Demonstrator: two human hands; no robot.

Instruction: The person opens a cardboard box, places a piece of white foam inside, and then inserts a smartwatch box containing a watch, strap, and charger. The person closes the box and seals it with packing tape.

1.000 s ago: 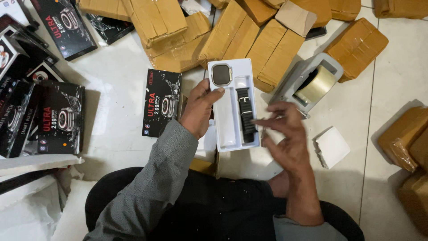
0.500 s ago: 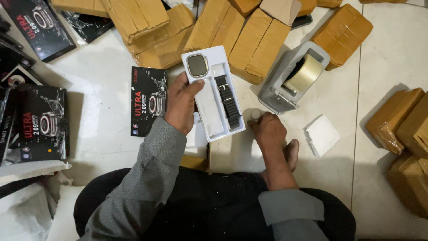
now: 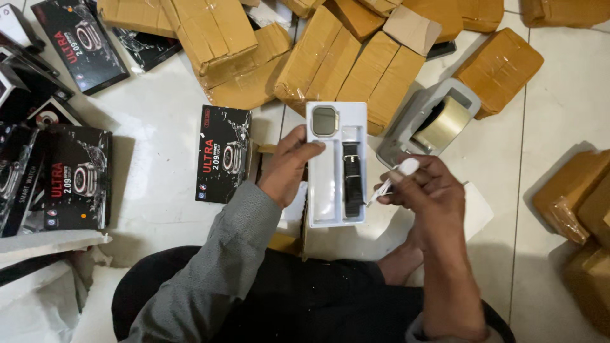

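Head view: the white tray (image 3: 335, 164) with watch (image 3: 323, 120) and black strap (image 3: 351, 178) is gripped by the left hand (image 3: 286, 166). A white charger (image 3: 400, 171), absent half a second ago, is now pinched by the right hand (image 3: 427, 190), raised beside the tray.

The left arm wears a long grey fabric sleeve (image 3: 216, 267), creased along its length and ending at the wrist. The right forearm is bare, its sleeve bunched near the elbow. Dark black trousers (image 3: 305, 298) cover the lap.
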